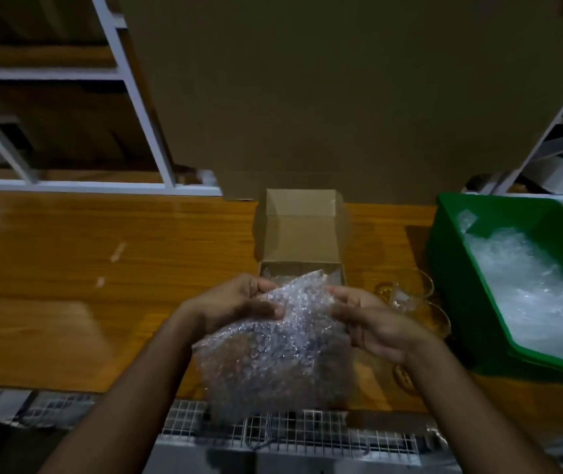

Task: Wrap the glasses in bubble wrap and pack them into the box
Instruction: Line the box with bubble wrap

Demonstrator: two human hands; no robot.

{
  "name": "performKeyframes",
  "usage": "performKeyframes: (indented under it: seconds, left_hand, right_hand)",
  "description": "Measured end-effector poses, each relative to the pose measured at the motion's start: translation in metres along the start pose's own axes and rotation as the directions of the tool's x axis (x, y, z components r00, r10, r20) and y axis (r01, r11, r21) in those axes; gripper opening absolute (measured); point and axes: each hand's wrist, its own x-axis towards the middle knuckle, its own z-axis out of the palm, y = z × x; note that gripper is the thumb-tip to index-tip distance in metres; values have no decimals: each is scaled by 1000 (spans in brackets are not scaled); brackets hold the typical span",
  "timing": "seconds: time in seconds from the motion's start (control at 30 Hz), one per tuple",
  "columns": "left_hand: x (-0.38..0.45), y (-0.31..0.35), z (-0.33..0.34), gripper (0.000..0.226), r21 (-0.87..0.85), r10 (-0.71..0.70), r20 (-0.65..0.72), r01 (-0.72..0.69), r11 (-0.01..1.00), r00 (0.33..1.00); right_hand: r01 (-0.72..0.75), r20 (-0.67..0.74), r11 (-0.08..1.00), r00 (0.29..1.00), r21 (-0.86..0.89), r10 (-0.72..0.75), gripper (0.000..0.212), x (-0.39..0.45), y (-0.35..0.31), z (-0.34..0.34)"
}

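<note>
A sheet of bubble wrap [273, 347] hangs in front of me above the table's near edge. My left hand [235, 302] pinches its upper left corner. My right hand [372, 319] holds the upper right part with curled fingers. Whether a glass sits inside the wrap I cannot tell. Behind the wrap stands a small open cardboard box [302, 234], its lid flap raised; something wrapped shows inside at its front. Several clear glasses [410, 295] with amber bases stand to the right of my right hand, partly hidden by it.
A green plastic bin [451, 241] full of bubble wrap sheets stands at the right. A large cardboard sheet [341, 97] leans upright behind the box. White shelving frames flank it. A wire mesh rack [290, 436] runs below the wooden table [85, 268].
</note>
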Motion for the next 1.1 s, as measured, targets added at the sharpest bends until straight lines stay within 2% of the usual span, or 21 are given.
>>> performKeyframes:
  seconds: [0.07,0.2,0.3,0.33,0.4,0.47,0.53,0.63,0.7,0.77,0.87,0.97,1.0,1.03,1.07,1.1]
  left_hand:
    - [3,-10,-5,23,-20,-13,-11,13,1000,1000]
    - [-1,-35,-22,51,-118,-150,-12,148,982,989]
    - [-5,-55,-26,67,-154,-150,-54,140,978,987]
    - [-5,-57,-24,66,-164,-127,-96,110,980,987]
    - [-1,-52,-16,48,-200,-21,-210,-22,980,978]
    - [5,-40,-11,49,-300,48,-347,-159,941,937]
    - [11,-31,-13,53,-314,78,-483,-257,914,872]
    - [25,-32,-21,58,-152,120,-612,-265,952,782]
    - [37,-37,-22,60,11,134,-679,-173,985,722]
    - [47,-43,-22,62,129,142,-718,-70,989,681]
    - [54,-50,-23,67,190,169,-739,-39,981,653]
    - [49,-53,-20,71,247,213,-760,-30,968,613]
    - [45,-54,-16,68,356,292,-756,-7,935,585]
    - [41,-55,-10,61,513,416,-717,19,858,559]
    - [37,-54,-2,52,664,545,-632,24,747,551]
    - [34,-50,8,44,758,615,-536,10,652,578]
  right_hand:
    - [-2,-70,996,998,-84,-4,47,1,11,4]
    - [5,-260,988,965,-153,-45,37,-3,28,-8]
    - [-21,-431,974,899,-225,-80,27,-9,33,-18]
    - [-29,-454,959,884,-280,-106,23,-9,32,-21]
    - [-30,-439,928,886,-370,-146,21,-7,27,-27]
    - [12,-398,922,900,-388,-179,25,-4,16,-31]
    - [72,-410,910,876,-408,-253,26,2,5,-35]
    - [84,-492,849,784,-521,-380,25,17,-1,-37]
    - [-50,-532,738,726,-673,-437,23,31,3,-39]
    - [-196,-546,618,708,-761,-448,31,42,10,-40]
    - [-291,-549,500,660,-816,-512,41,50,16,-38]
    - [-323,-548,454,620,-830,-561,51,45,12,-30]
    - [-345,-524,397,625,-850,-578,54,41,10,-25]
    - [-373,-479,303,631,-877,-610,57,36,8,-19]
    - [-389,-412,189,641,-902,-648,56,32,7,-12]
    - [-374,-323,77,658,-924,-680,53,28,5,-4]
